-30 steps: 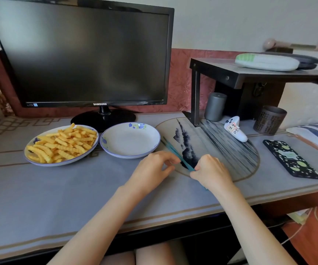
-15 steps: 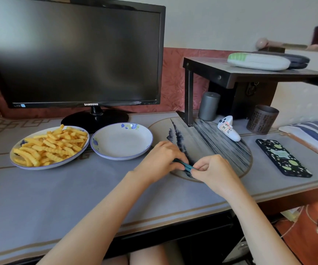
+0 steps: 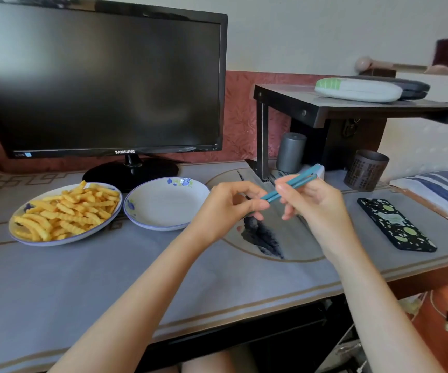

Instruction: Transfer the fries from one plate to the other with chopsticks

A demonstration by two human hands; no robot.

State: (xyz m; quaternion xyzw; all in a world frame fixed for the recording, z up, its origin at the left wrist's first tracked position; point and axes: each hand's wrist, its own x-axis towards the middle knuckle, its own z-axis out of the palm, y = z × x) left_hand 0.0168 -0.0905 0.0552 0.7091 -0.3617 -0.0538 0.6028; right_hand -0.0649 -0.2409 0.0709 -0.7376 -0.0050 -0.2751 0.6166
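A pair of teal chopsticks (image 3: pixel 290 186) is held in the air above the desk, slanting up to the right. My left hand (image 3: pixel 224 208) pinches their lower end. My right hand (image 3: pixel 313 203) grips them further up, fingers curled around the shafts. Far left on the desk a white plate with a blue rim (image 3: pixel 23 232) is heaped with yellow crinkle-cut fries (image 3: pixel 66 211). Right beside it stands an empty white plate with blue flowers (image 3: pixel 188 189), just left of my left hand.
A black monitor (image 3: pixel 101 82) stands behind the plates. A dark shelf (image 3: pixel 325 109) rises at the back right, with a grey cylinder (image 3: pixel 290 152) and a brown cup (image 3: pixel 365 173) under it. A patterned phone (image 3: pixel 395 224) lies right. The desk's front edge is near.
Both hands have lifted the chopsticks off the round mat and raised them into the air. The chopsticks now point up to the right.
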